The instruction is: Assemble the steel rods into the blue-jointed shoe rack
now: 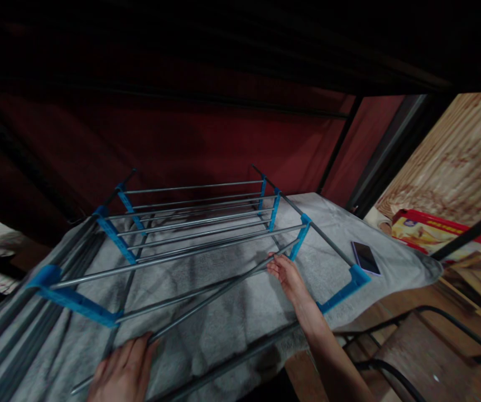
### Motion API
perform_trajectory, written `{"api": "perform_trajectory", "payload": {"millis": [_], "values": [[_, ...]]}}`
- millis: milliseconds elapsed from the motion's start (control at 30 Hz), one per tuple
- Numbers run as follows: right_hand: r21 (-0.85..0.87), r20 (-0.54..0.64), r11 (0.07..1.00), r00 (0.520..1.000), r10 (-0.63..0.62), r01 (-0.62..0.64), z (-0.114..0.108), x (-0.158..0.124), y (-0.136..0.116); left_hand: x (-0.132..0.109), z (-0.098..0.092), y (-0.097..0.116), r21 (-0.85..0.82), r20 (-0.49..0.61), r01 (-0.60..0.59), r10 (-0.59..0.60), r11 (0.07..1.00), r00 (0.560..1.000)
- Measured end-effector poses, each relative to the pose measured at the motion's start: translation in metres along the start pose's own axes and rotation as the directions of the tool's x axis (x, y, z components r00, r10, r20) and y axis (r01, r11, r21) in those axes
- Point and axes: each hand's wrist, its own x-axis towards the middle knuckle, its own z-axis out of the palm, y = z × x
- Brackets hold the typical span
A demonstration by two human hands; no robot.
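Observation:
A grey metal tube [207,301] runs slantwise across the front of a partly built rack with blue plastic brackets and metal rods. Near the tube's lower left end, my left hand [123,365] is closed around it. My right hand [284,273] has its fingers around the same tube close to the far end, which meets a blue bracket [300,237] on the rack's right side. Another rod [182,304] lies behind the held tube, its left end at a lower blue bracket [77,306]. At front right, a blue bracket [345,287] sits on the side pole.
Loose dark tubes [27,329] lie bundled along the left side of the cloth-covered table [240,340]. A phone [366,258] rests on the cloth at right. Beyond the edge stand a metal-framed chair [424,346] and a red and yellow box [428,229].

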Motion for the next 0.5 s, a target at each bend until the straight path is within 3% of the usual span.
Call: {"api": "perform_trajectory", "payload": {"millis": [200, 500], "values": [[-0.014, 0.023, 1.000, 1.000, -0.012, 0.012, -0.001, -0.003, 0.000, 0.031, -0.017, 0.012, 0.075, -0.084, -0.005, 0.012, 0.997, 0.996], [-0.028, 0.023, 0.999, 0.999, -0.034, 0.035, -0.002, -0.003, -0.002, 0.059, -0.018, -0.004, 0.129, -0.096, -0.025, 0.038, 0.991, 0.995]]}}
